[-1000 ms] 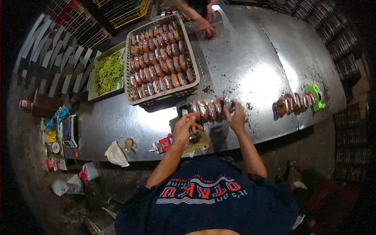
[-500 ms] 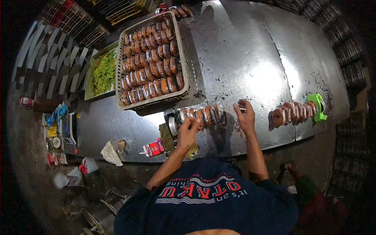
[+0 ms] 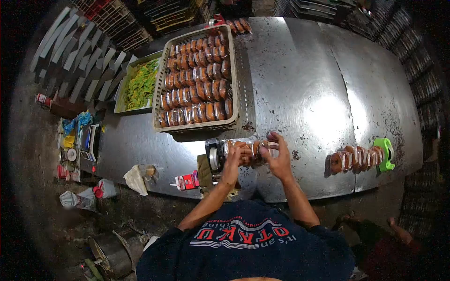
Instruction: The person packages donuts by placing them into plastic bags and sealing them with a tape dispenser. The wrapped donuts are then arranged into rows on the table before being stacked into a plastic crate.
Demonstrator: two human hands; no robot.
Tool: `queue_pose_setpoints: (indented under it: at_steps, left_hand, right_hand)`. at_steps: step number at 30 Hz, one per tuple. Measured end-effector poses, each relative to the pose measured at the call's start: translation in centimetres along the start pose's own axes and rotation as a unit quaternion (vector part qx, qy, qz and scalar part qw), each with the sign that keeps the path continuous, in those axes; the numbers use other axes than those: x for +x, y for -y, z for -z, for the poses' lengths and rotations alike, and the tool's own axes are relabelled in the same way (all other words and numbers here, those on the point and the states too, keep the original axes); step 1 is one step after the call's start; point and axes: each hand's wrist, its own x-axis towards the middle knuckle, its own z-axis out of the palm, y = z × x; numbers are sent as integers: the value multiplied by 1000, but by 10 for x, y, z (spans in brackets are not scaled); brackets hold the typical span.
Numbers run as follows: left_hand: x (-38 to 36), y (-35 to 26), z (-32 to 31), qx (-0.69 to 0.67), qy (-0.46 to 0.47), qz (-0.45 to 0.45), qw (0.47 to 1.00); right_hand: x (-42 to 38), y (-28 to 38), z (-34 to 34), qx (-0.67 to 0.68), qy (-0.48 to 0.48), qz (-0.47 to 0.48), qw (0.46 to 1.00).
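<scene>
A short row of brown buns in clear wrappers [image 3: 248, 146] lies on the metal table in front of me. My left hand [image 3: 232, 164] presses on its near left side, fingers together along the wrappers. Round the right end curves my right hand [image 3: 280, 161], with thumb and fingers on either side. Parts of the row are hidden under the fingers. Just left of the buns stands a black device with a white roll [image 3: 213, 158], which looks like a tape dispenser. Beyond my hands, a large crate [image 3: 158, 100] holds several rows of the same wrapped buns.
Another row of wrapped buns [image 3: 356, 159] lies at the right beside a bright green plastic piece [image 3: 385, 155]. A tray with green and yellow pieces [image 3: 140, 84] stands left of the crate. A red box [image 3: 188, 181] and a pale cloth [image 3: 136, 180] lie along the table's near edge.
My right hand has moved left from beside the row onto its right end. My left hand has flattened along the wrappers. The whole view has shifted slightly.
</scene>
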Motion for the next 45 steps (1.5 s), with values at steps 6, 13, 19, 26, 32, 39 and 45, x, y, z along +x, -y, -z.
queue_pose_setpoints:
  at_steps: [6, 13, 19, 26, 32, 39, 45]
  left_hand:
    - [-29, -56, -26, -351, 275, -58, 893]
    - [-70, -53, 29, -348, 183, 54, 918]
    - [-92, -51, 105, -312, 286, -17, 906]
    - [-100, -40, 135, -101, 25, 78, 992]
    - [-105, -32, 125, -120, 58, 160, 978]
    - [-94, -30, 113, -177, 204, 212, 939]
    - [-94, -36, 88, -164, 254, 194, 933]
  right_hand:
    - [-31, 67, -50, -25, 116, 240, 963]
    - [-44, 48, -103, -248, 122, 282, 919]
    - [-52, 13, -87, -271, -44, 119, 954]
    - [-84, 4, -77, -151, -112, -2, 982]
    - [-144, 7, -105, -187, -106, -50, 975]
    - [-193, 38, -106, -191, -107, -189, 957]
    - [-200, 25, -88, -198, -130, -191, 953]
